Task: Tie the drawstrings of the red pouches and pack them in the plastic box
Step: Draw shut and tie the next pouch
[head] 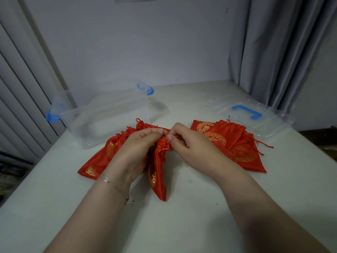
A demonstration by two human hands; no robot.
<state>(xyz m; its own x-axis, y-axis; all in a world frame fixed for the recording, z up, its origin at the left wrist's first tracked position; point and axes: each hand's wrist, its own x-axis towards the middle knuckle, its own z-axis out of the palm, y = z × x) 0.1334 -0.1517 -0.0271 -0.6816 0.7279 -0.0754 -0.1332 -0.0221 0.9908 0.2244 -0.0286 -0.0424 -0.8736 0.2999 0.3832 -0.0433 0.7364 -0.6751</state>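
- Head view: left hand (138, 143) and right hand (187, 141) both pinch the drawstring at the gathered neck of a red pouch (158, 170) on the white table (200, 225).
- Tied pouches (102, 157) lie left; flat pouches (233, 143) right.
- Clear plastic box (109, 115) stands behind left, lid (255, 115) behind right.

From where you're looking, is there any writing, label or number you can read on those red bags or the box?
None can be read.
Red pouches: gold round emblems, possibly stylised characters, too blurred to read.
Plastic box: clear with blue latches, no label visible.
Lid: blue handle, no writing visible.
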